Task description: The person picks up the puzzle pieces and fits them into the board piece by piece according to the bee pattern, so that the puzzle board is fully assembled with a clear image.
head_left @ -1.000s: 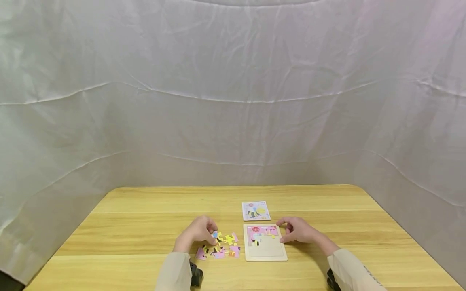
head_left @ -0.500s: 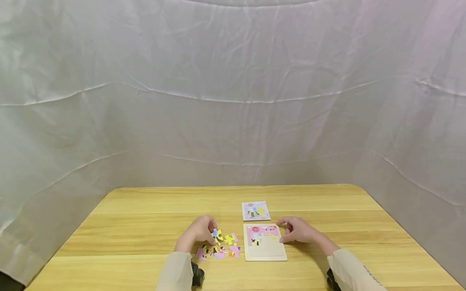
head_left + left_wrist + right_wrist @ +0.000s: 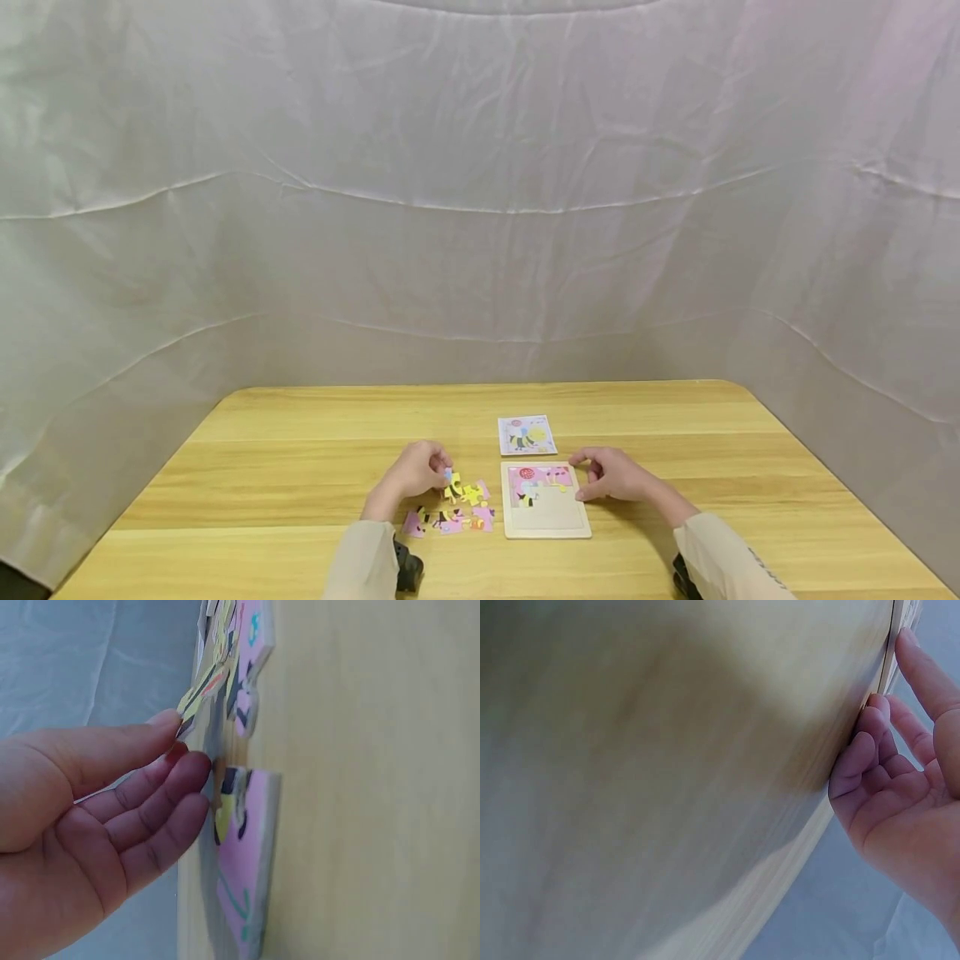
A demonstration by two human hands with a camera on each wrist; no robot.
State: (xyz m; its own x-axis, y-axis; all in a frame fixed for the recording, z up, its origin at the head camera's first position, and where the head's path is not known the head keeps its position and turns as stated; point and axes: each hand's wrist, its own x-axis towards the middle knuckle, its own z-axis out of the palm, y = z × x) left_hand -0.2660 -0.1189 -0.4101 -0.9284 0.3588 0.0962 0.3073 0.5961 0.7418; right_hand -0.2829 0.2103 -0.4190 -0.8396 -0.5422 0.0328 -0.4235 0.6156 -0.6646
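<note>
At lower centre the left hand (image 3: 414,471) pinches a puzzle piece (image 3: 195,705); the right hand (image 3: 617,474), thumb apart, touches the tray (image 3: 509,518).

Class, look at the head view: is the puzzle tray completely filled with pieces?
No: the puzzle tray shows a bare base below, with pieces only along its top and upper left side.
</note>
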